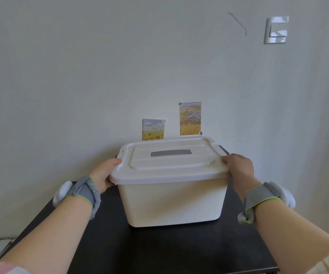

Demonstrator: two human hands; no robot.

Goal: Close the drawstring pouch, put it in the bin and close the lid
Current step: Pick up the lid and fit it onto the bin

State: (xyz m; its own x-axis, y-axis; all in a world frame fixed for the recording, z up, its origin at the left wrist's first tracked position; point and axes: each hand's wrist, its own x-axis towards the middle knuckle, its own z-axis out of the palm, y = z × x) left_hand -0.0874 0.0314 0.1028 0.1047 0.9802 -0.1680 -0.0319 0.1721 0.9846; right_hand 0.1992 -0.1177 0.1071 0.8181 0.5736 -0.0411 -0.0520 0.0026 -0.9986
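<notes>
A white plastic bin stands on a black table. Its white lid, with a grey strip in the middle, lies flat on top of the bin. My left hand grips the lid's left edge, thumb on top. At the right edge, my right hand grips the lid near a grey side latch. Both wrists wear grey straps. The drawstring pouch is not visible anywhere in view.
The bin sits close to a white wall. Two small picture cards hang on the wall just behind it. A light switch is high on the right. Bare table surface lies in front of the bin.
</notes>
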